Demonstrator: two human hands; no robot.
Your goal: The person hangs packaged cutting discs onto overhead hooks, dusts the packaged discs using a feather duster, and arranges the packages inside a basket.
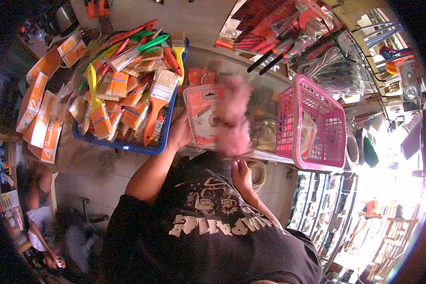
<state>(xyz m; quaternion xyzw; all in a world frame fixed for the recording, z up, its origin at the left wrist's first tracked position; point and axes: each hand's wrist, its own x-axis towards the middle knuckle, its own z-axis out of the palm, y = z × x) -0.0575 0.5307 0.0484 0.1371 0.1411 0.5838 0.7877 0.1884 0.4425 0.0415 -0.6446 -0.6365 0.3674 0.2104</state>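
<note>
My left hand (179, 131) grips the left edge of a red-and-white blister pack (203, 116), holding it upright over the counter. Something round and pale shows inside the pack; its print is hard to read. A pink, cloth-like thing (236, 123), smeared by motion, crosses the pack's right side and hides part of it. Just below it my right hand (242, 175) is closed, apparently on the cloth's lower end. Left of the pack stands a blue basket (128, 148) heaped with paintbrushes (158, 97) with orange, yellow, green and red handles.
A pink plastic basket (298, 123) with a similar pack (309, 135) inside stands on the counter's right. Orange-and-white boxes (49, 125) lie at the left. Packaged tools (288, 45) fill the back right. Another person (42, 232) is at the lower left.
</note>
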